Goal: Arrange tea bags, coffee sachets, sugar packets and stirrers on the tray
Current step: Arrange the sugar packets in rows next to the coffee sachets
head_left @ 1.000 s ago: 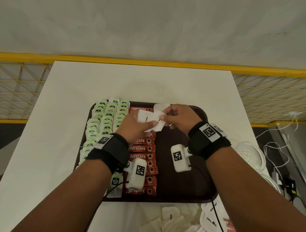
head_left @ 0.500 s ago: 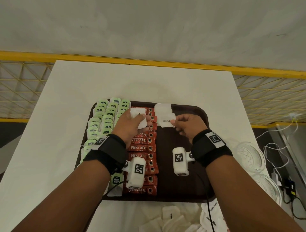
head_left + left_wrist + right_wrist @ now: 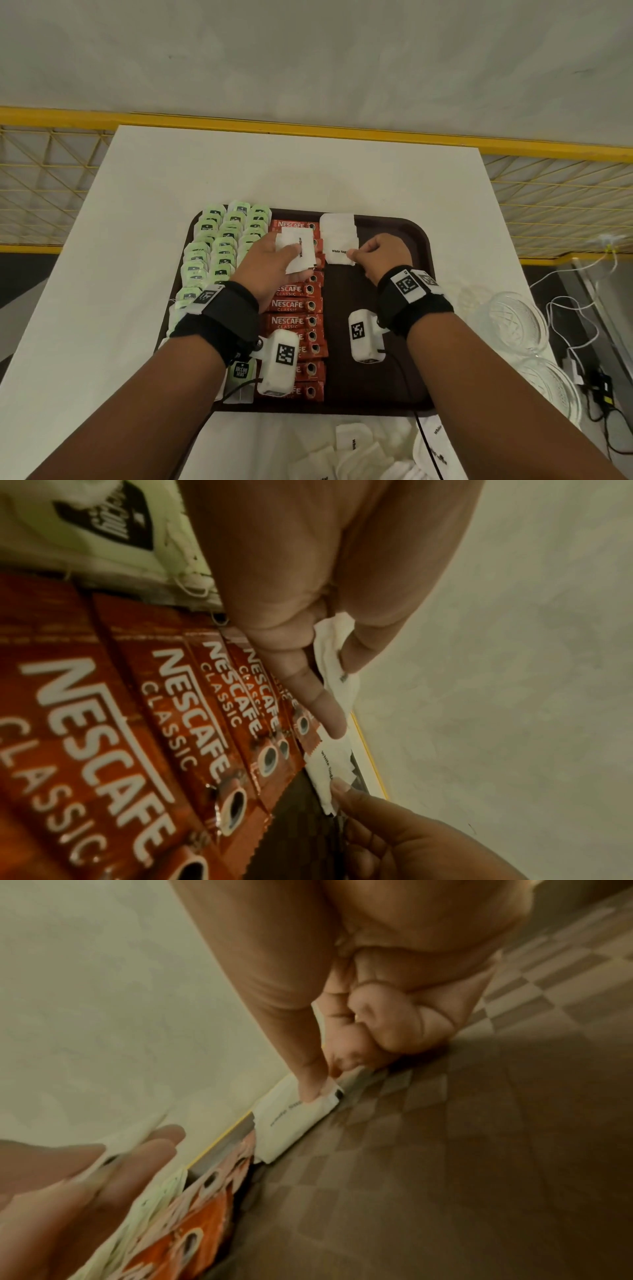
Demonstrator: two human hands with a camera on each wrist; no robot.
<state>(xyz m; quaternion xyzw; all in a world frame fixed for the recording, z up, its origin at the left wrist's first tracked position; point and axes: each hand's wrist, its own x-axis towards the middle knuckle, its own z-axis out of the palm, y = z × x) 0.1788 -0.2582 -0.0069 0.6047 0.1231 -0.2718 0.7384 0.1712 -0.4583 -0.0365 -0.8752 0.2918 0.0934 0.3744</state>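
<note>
White paper sugar packets [image 3: 339, 236] lie overlapped in a short column at the far end of the dark brown plastic tray [image 3: 416, 274], just right of the coffee column. The nearest packet of that column, printed "White Sugar", is pinched at its near corner between thumb and forefinger of the right hand [image 3: 383, 255]; the remaining fingers are curled in — the right wrist view shows the packet flat against the tray floor.

The left hand [image 3: 265, 269] grips a small stack of white sugar packets [image 3: 296, 250] between thumb and fingers, held above the red Nescafe coffee sachets [image 3: 296, 305]. These sachets run in one overlapped column from the far rim to the near rim. Pale green tea bags [image 3: 222, 246] fill the tray's left side in three overlapped columns, touching the coffee column.

The tray rests on a white rectangular table [image 3: 137, 240]. Loose white sugar packets [image 3: 356, 445] lie on the table just beyond the tray's near rim. Clear glass bowls [image 3: 517, 322] stand at the right edge of the table — beside the tray, apart from it.
</note>
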